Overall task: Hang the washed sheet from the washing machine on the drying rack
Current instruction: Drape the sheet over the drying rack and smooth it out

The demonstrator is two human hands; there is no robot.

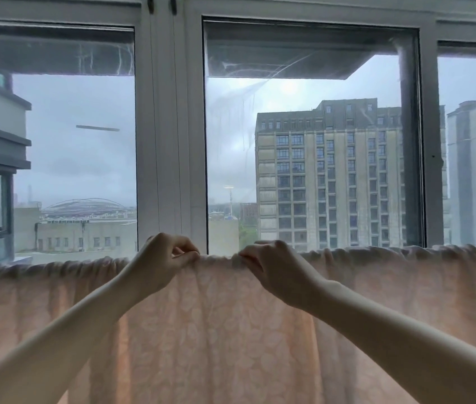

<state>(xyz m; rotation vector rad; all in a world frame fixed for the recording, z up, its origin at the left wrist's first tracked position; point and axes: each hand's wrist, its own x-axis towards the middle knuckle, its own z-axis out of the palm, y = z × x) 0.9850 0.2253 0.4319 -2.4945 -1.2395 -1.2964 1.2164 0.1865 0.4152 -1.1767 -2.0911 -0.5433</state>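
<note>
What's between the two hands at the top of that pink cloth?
Only a short gathered stretch of the top edge of the sheet, pinched by the left hand and the right hand. The head view shows it.

Head-worn view, close, toward window [169, 126]

Pale peach sheet [231, 330] w/ white leaf print; white window frame [169, 141].

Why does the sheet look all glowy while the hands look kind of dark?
Head view: grey daylight comes in through the window from behind, so it shines through the thin sheet. The left hand and right hand, which pinch its top edge, show the camera their shaded side. Head view too: pale streaks smear the pane.
</note>
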